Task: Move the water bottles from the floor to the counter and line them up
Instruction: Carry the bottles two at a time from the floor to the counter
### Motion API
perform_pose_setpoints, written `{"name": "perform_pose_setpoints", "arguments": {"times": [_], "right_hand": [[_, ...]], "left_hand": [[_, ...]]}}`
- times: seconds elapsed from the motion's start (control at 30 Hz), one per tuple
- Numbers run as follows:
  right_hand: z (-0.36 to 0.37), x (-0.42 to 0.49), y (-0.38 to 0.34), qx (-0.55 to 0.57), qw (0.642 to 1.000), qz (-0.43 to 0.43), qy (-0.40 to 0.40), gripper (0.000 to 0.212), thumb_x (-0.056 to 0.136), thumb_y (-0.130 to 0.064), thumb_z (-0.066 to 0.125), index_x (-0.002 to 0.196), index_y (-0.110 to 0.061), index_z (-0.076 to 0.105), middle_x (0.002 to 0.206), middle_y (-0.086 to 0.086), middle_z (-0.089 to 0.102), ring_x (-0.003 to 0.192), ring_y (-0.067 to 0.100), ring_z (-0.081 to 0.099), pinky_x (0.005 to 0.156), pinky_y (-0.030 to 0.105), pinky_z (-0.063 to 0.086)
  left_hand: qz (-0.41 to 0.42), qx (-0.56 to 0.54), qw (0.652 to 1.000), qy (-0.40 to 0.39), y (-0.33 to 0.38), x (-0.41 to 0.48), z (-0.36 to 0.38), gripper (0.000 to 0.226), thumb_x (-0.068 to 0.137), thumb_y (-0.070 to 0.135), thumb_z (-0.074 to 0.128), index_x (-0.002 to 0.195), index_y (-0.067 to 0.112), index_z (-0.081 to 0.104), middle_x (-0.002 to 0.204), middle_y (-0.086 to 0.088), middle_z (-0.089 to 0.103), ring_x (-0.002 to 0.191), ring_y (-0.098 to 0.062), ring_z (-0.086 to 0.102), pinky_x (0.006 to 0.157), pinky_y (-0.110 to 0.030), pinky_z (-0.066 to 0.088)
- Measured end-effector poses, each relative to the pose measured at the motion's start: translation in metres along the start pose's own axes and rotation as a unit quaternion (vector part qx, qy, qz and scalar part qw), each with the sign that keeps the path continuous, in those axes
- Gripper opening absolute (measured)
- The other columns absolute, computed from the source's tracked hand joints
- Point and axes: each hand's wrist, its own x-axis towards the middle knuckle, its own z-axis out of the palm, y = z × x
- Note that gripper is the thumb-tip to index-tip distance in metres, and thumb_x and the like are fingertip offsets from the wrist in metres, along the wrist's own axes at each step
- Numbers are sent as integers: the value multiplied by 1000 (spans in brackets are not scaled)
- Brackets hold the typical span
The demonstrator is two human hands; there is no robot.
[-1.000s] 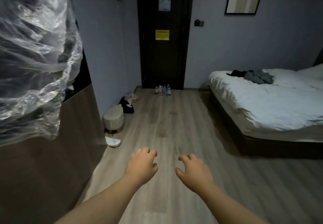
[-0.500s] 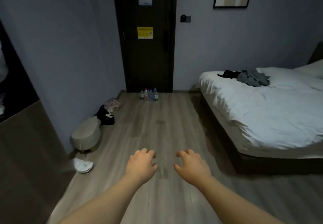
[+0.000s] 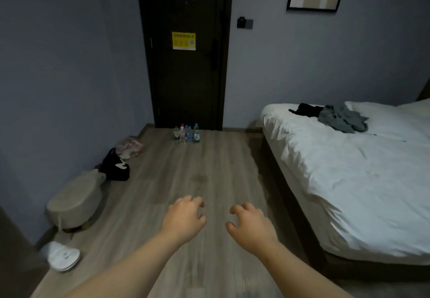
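Several small water bottles [image 3: 187,133] stand in a tight cluster on the wooden floor, right in front of the dark door [image 3: 186,65] at the far end of the room. My left hand [image 3: 185,217] and my right hand [image 3: 250,224] are stretched out in front of me, side by side, palms down, fingers loosely curled and apart. Both hold nothing. The bottles are far beyond the hands, straight ahead. No counter is in view.
A bed [image 3: 349,172] with white bedding and a heap of clothes [image 3: 342,118] fills the right side. Along the left wall sit a beige stool [image 3: 74,201], a black bag [image 3: 116,166], a pink bag [image 3: 130,147] and white slippers [image 3: 62,256]. Wooden floor runs between.
The view has moved forward and turned right; the crumpled plastic and the cabinet at left have left the view. The bottles and door look nearer. Both hands stay out in front, empty.
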Motion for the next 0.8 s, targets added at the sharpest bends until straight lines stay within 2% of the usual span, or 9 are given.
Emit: {"name": "perform_pose_setpoints", "arguments": {"times": [0.1, 0.2, 0.43, 0.63, 0.8], "right_hand": [[-17, 68, -9, -8, 1000, -3, 11, 47, 91, -45, 45, 135, -29, 42, 139, -1, 43, 125, 20, 44, 102, 38, 43], [-35, 136, -23, -2, 1000, 6, -13, 46, 90, -47, 47, 133, -30, 43, 138, -3, 43, 124, 19, 44, 103, 38, 43], [-64, 275, -50, -8, 1000, -11, 3, 47, 89, -46, 47, 134, -32, 42, 138, -2, 42, 126, 20, 43, 101, 38, 44], [-100, 390, -63, -15, 998, -54, 43, 49, 92, -43, 46, 138, -29, 38, 139, 2, 41, 127, 23, 42, 101, 39, 43], [-131, 490, -56, 5, 993, -95, 75, 49, 93, -41, 47, 139, -29, 37, 138, 1, 41, 125, 21, 42, 99, 36, 44]], "left_hand": [[-1, -4, 1000, 6, -14, 69, -12, 36, 86, 33, 51, 120, 22, 55, 122, -3, 57, 119, -22, 52, 96, -30, 43], [2, 3, 1000, 2, -28, 138, -27, 36, 87, 32, 49, 121, 23, 54, 124, -3, 56, 121, -22, 50, 98, -30, 43], [13, 81, 997, -13, -61, 269, -71, 37, 89, 31, 48, 123, 18, 52, 127, -7, 52, 123, -26, 48, 98, -34, 41], [23, 103, 993, 45, -70, 379, -112, 35, 90, 30, 48, 122, 18, 51, 123, -7, 53, 119, -26, 49, 96, -36, 42], [15, 84, 994, 61, -69, 480, -111, 30, 90, 29, 49, 118, 19, 53, 120, -4, 54, 114, -22, 51, 91, -35, 44]]}}
